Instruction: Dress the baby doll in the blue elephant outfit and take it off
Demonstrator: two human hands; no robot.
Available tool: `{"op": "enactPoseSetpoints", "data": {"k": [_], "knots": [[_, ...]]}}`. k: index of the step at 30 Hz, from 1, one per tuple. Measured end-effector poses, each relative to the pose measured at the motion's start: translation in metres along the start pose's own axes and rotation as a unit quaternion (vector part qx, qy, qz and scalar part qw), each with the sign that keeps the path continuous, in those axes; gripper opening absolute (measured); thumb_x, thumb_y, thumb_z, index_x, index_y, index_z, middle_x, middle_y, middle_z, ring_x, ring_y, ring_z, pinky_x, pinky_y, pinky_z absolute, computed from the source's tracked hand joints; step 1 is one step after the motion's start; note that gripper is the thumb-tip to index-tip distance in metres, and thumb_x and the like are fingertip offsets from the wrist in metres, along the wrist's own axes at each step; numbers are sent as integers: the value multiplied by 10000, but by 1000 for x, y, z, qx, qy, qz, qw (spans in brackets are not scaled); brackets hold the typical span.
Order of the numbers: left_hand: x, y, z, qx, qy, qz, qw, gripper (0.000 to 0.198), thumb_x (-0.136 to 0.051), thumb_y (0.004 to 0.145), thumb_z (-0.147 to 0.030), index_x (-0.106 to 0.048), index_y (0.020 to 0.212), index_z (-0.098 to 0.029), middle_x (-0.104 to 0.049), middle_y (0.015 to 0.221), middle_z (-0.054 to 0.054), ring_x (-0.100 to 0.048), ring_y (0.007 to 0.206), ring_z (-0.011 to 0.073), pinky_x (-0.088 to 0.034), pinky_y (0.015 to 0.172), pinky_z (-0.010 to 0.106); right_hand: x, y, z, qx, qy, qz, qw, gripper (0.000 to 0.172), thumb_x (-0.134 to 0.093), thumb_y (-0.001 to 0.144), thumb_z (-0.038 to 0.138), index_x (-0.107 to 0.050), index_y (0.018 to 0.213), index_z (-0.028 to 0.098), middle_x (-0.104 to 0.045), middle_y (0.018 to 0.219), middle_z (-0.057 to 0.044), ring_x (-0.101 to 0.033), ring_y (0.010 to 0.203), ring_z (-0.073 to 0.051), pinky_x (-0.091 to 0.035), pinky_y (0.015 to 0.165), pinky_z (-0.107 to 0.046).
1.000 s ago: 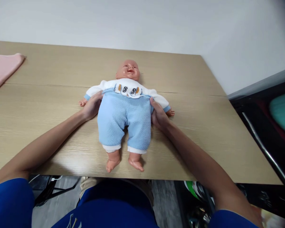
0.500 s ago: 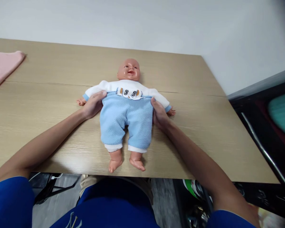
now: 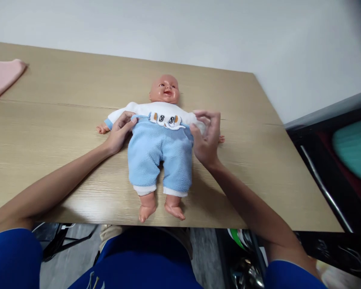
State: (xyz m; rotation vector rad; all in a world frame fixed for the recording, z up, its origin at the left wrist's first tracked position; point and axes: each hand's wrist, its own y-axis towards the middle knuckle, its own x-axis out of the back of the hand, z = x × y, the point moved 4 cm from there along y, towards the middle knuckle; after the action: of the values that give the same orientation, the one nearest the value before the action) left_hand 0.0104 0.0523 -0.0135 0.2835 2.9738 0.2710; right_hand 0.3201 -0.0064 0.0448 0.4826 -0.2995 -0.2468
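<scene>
A baby doll (image 3: 165,89) lies on its back on the wooden table, head away from me and bare feet toward me. It wears a white long-sleeved top (image 3: 141,108) and fleecy light-blue trousers (image 3: 161,154), with an embroidered animal face (image 3: 168,119) at the upper edge. My left hand (image 3: 120,130) pinches the trousers' upper edge at the doll's side on my left. At the opposite side, my right hand (image 3: 207,136) is raised a little, slightly blurred. Its thumb is by the trouser edge and its fingers are spread apart from it, partly covering the doll's sleeve and hand.
Pink cloth (image 3: 4,78) lies at the table's far left. A white wall stands behind the wooden table (image 3: 252,168). To the right is a dark object with a teal part (image 3: 353,144). Shiny items (image 3: 248,273) sit below the front edge.
My right hand has lifted off the trousers' side and its fingers have come up and spread. My left fingers have bent into a pinch at the edge. The view has shifted slightly.
</scene>
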Motion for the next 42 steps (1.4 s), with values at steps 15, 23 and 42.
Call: {"op": "enactPoseSetpoints", "data": {"k": [15, 23, 42], "knots": [[-6, -17, -25, -113, 154, -93, 977, 521, -768, 1064, -796, -695, 1094, -281, -644, 1018, 42, -583, 949, 245, -495, 906, 402, -255, 135, 0, 126, -61, 603, 785, 348, -1015, 716, 116, -814, 979, 223, -811, 856, 103, -777, 970, -165, -603, 1191, -399], [-6, -30, -30, -199, 234, -86, 948, 404, -738, 1116, -697, -726, 1052, -298, -689, 1023, 70, -643, 1012, 291, -548, 1009, 504, -205, 120, 13, 136, -7, 469, 873, 305, -808, 966, 238, -752, 1265, 265, -842, 1278, -1, -741, 1208, -233, -599, 1150, -368], [5, -26, -28, -391, 243, -162, 873, 296, -629, 1181, -623, -562, 1220, -337, -707, 1306, 68, -708, 1253, 291, -557, 1164, 525, -91, 69, 41, 157, -55, 376, 912, 488, -717, 1103, 714, -732, 990, 240, -781, 1030, -77, -666, 996, -271, -514, 1030, -457]]}}
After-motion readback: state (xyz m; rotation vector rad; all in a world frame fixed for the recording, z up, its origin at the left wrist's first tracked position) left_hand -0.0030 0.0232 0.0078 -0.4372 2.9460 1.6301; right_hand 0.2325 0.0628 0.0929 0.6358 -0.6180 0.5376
